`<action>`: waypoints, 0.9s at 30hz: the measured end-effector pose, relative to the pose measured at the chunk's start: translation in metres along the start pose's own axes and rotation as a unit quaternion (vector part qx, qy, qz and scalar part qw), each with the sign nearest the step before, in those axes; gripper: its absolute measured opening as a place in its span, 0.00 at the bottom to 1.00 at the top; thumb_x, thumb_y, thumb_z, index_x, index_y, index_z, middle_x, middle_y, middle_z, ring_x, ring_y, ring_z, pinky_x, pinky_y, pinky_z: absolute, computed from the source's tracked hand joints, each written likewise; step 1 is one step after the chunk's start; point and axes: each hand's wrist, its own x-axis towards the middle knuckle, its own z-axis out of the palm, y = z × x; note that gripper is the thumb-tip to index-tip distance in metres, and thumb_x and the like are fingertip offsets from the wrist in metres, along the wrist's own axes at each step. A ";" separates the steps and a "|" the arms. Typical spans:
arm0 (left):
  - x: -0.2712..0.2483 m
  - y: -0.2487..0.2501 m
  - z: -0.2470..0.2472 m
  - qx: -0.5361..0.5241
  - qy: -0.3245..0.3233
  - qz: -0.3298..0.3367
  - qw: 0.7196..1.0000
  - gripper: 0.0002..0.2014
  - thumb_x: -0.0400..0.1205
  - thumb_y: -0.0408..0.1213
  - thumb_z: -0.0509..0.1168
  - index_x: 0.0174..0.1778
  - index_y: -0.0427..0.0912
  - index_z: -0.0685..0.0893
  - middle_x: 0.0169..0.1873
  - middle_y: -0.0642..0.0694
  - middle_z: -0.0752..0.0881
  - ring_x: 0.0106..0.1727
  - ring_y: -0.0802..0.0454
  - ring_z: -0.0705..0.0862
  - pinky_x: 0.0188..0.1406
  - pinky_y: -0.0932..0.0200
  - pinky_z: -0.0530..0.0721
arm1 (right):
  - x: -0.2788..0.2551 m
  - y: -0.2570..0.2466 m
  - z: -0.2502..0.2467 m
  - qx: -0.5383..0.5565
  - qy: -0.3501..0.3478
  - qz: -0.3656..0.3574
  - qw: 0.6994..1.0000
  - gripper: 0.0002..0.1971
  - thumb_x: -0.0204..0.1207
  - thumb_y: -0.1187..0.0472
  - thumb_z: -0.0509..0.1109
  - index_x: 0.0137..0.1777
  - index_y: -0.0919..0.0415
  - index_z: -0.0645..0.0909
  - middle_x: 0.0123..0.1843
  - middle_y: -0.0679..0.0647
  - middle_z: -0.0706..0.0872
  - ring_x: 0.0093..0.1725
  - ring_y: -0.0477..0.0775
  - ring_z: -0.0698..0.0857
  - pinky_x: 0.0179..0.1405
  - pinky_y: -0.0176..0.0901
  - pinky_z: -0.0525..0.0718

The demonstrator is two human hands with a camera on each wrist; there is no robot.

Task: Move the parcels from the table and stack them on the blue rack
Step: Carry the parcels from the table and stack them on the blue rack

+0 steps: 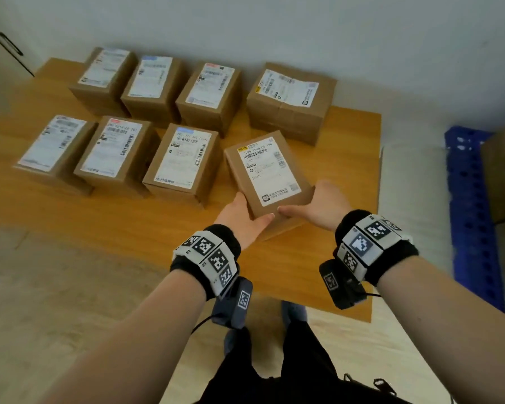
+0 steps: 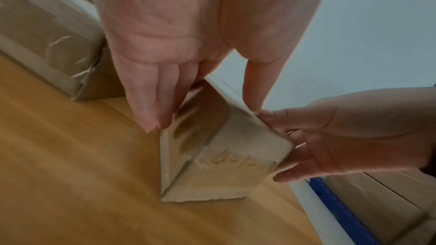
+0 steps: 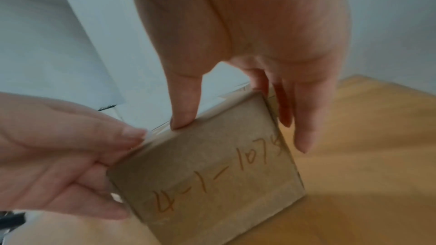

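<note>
Both hands on one parcel: left hand (image 1: 241, 218) and right hand (image 1: 321, 207) clamp the near end of the small brown cardboard parcel with white shipping label (image 1: 270, 170), thumbs on top, fingers down its sides. Parcel sits near the right edge of the orange wooden tabletop (image 1: 129, 228), label up, long axis running near-right to far-left, skewed against the seven other labelled brown boxes (image 1: 184, 161) in rows. Blue plastic rack (image 1: 473, 217) stands right of the tabletop.

Matt cardboard parcel (image 1: 270, 176), glossy wooden table (image 1: 105, 223)
</note>
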 end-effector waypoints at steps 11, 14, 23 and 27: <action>-0.053 0.009 -0.018 -0.016 0.002 0.200 0.980 0.32 0.77 0.46 0.69 0.75 0.47 0.64 0.66 0.49 0.80 0.64 0.50 0.80 0.62 0.48 0.82 | -0.109 0.001 0.005 0.186 0.162 0.025 0.969 0.33 0.72 0.47 0.74 0.68 0.65 0.66 0.53 0.50 0.75 0.47 0.48 0.76 0.29 0.30 0.71; -0.076 0.034 -0.021 -0.038 0.016 0.272 0.961 0.37 0.74 0.46 0.73 0.76 0.49 0.63 0.67 0.52 0.79 0.65 0.54 0.79 0.63 0.55 0.81 | -0.136 0.004 -0.016 0.221 0.227 0.004 0.948 0.33 0.73 0.47 0.73 0.70 0.65 0.66 0.56 0.50 0.77 0.50 0.48 0.77 0.34 0.31 0.73; -0.164 0.128 0.016 -0.060 0.055 0.413 0.907 0.42 0.73 0.47 0.73 0.80 0.49 0.58 0.67 0.53 0.77 0.62 0.64 0.73 0.56 0.70 0.70 | -0.235 0.068 -0.089 0.282 0.367 -0.034 0.886 0.26 0.76 0.46 0.69 0.67 0.60 0.70 0.57 0.51 0.82 0.51 0.52 0.83 0.43 0.38 0.79; -0.213 0.173 0.065 -0.078 0.051 0.454 0.886 0.38 0.75 0.51 0.70 0.79 0.50 0.60 0.64 0.58 0.77 0.61 0.64 0.74 0.50 0.80 0.70 | -0.288 0.128 -0.122 0.302 0.398 -0.047 0.865 0.21 0.76 0.45 0.67 0.63 0.57 0.74 0.53 0.52 0.85 0.49 0.55 0.86 0.48 0.52 0.86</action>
